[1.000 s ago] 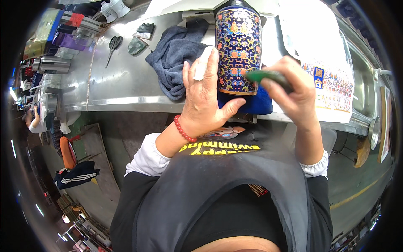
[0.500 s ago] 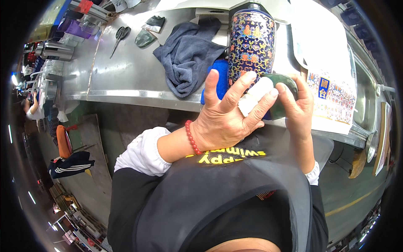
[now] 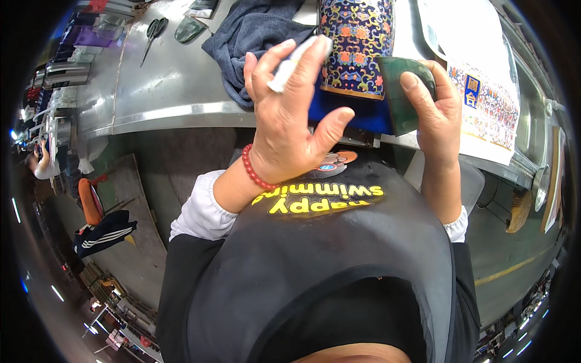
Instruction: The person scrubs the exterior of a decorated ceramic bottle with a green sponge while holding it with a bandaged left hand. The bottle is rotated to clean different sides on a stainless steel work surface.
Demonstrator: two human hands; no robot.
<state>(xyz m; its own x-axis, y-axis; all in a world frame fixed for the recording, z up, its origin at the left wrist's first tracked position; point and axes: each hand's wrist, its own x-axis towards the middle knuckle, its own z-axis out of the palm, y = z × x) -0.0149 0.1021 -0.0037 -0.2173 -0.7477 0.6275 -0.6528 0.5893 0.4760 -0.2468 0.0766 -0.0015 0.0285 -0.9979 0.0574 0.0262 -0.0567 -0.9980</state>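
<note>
A small white piece (image 3: 289,60) is pinched between fingers of the left hand (image 3: 290,115), long axis slanted up-right toward the patterned vase (image 3: 357,42). A dark green curved shard (image 3: 402,91) is clamped in the right hand (image 3: 436,112), just beside the upright vase on blue cloth (image 3: 345,112), steel bench (image 3: 163,91).

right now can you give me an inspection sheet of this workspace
surface: steel workbench, bare metal near its front edge
job's things: patterned blue vase standing on a blue pad; dark green stone in the right hand; small white piece in the left hand
clutter: grey towel, scissors, printed paper sheet
grips: both closed on their items
cables: nothing seen
surroundings: another person at far left, orange stool on the floor
</note>
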